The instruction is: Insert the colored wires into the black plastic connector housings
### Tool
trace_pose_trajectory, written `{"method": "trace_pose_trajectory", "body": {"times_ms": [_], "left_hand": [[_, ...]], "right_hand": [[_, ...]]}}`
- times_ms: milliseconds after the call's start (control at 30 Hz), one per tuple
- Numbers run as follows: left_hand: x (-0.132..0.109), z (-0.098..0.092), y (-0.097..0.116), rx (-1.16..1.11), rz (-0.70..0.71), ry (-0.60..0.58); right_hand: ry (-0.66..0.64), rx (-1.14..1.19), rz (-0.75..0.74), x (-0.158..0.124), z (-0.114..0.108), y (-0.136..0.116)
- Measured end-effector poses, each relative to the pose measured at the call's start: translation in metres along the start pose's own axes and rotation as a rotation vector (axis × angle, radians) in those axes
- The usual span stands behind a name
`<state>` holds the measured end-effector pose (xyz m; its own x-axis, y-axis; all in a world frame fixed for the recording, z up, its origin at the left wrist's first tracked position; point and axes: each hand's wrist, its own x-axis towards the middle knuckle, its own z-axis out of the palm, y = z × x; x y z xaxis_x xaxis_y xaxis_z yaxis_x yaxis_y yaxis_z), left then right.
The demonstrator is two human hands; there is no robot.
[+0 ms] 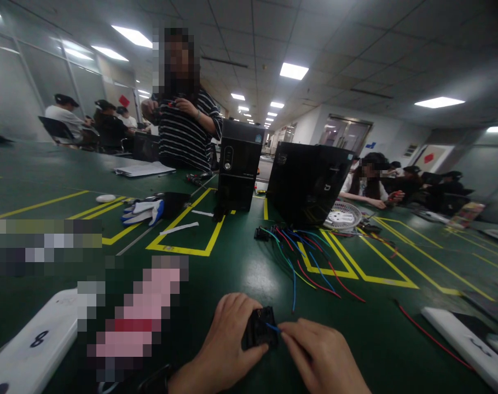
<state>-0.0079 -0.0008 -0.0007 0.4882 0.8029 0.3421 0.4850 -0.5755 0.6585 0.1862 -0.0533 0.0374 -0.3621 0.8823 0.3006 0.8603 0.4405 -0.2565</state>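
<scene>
My left hand [226, 342] is wrapped round a small black plastic part [262, 327] with a recessed face, low in front of me on the green table. From the right, my right hand [317, 350] pinches a short blue wire [272, 327] between thumb and fingers. The wire's far end reaches the black part; whether it is seated inside I cannot tell. Beyond my hands lies a bundle of red, blue and green wires [310, 257], and a black connector block [262, 234] sits at its left end.
Two black computer cases [238, 164] stand behind the wires. A white round basket [342, 216] is at their right, gloves [144, 210] at the left. White numbered boxes [39, 334] flank me, with a red wire [429, 331] at right. A person in a striped top [187, 131] stands opposite.
</scene>
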Motion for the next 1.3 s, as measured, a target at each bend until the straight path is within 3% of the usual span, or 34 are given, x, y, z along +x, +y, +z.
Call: {"method": "trace_pose_trajectory", "body": {"times_ms": [133,300,500,700,867,1100,1200,1300], "left_hand": [[-0.001,0.000,-0.001,0.004,0.030,-0.014],[0.000,0.000,-0.001,0.018,0.029,-0.027],[0.001,0.001,-0.001,0.016,0.007,-0.016],[0.000,0.002,-0.004,0.013,0.023,-0.011],[0.000,0.001,-0.004,0.012,0.060,-0.022],[0.000,0.000,-0.002,0.007,0.123,-0.023],[0.001,-0.001,-0.002,0.012,0.105,-0.023],[0.002,0.000,-0.001,0.016,0.081,-0.022]], "right_hand": [[0.153,0.030,0.021,0.002,0.006,-0.005],[0.283,-0.006,-0.140,0.005,0.017,-0.016],[0.121,-0.098,-0.307,0.004,0.016,-0.015],[0.008,-0.049,-0.119,-0.001,0.005,-0.003],[0.092,0.017,-0.007,-0.002,0.001,-0.005],[0.289,0.021,-0.225,0.004,0.014,-0.020],[0.223,-0.006,-0.297,0.004,0.015,-0.020],[0.080,-0.036,-0.273,0.001,0.012,-0.016]]}}
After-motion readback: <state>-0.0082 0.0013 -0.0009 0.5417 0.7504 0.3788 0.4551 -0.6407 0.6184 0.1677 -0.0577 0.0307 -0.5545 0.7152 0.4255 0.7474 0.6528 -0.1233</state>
